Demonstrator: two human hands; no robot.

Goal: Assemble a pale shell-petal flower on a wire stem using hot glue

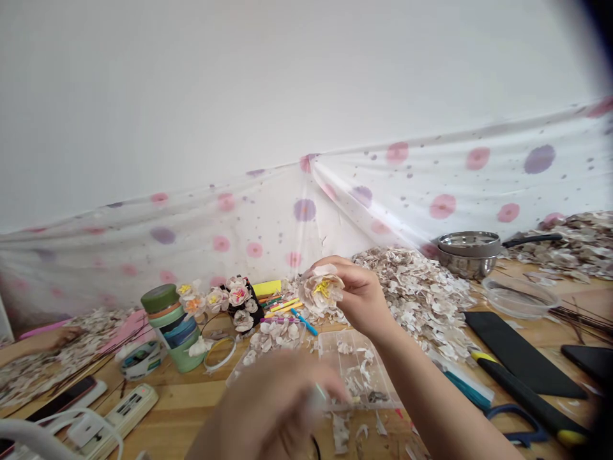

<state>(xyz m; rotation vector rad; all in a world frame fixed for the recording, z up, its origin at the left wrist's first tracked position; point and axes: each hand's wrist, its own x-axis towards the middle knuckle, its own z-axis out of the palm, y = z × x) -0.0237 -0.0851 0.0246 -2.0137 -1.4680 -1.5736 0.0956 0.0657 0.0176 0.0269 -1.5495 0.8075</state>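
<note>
My right hand (361, 295) is raised above the table, its thumb and fingers closed on an artificial flower (322, 291). That flower has layered off-white petals and a yellow centre, and it faces me. Lower down, my left hand (272, 396) is smeared by motion. A pale, shiny spot shows at its fingers, too blurred to name. Just beyond it lies a clear compartment tray (383, 374) with petal scraps in it. Another clear tray, heaped with pale petals (275, 335), stands to the left.
Behind my right hand rises a big petal heap (416, 297). Steel bowls (468, 252), a black board (522, 354) and blue-handled scissors (517, 425) lie right. Left are a green container (172, 329), finished flowers (239, 294), a tape roll (141, 359) and a power strip (122, 421).
</note>
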